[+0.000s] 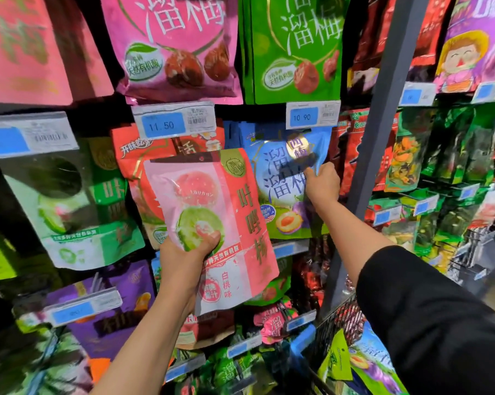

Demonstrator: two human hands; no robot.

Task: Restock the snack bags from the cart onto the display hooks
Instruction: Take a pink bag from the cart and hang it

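My left hand [189, 252] grips the pink snack bag [212, 223] at centre, ready for hanging; my right hand [322, 183] pinches the blue hung bag [280, 178] at two o'clock; next, I'd say, find its hook

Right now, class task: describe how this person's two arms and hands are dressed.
Both hands are bare: no gloves, rings or watch show on the left hand or right hand. The left forearm is uncovered. The right arm has a black sleeve pushed up, forearm bare.

A pink-and-coral snack bag [212, 223] printed with peach and green plum rounds fronts a blue bag [280, 178], beneath magenta [178, 47] and green [294, 49] bags with red plums.
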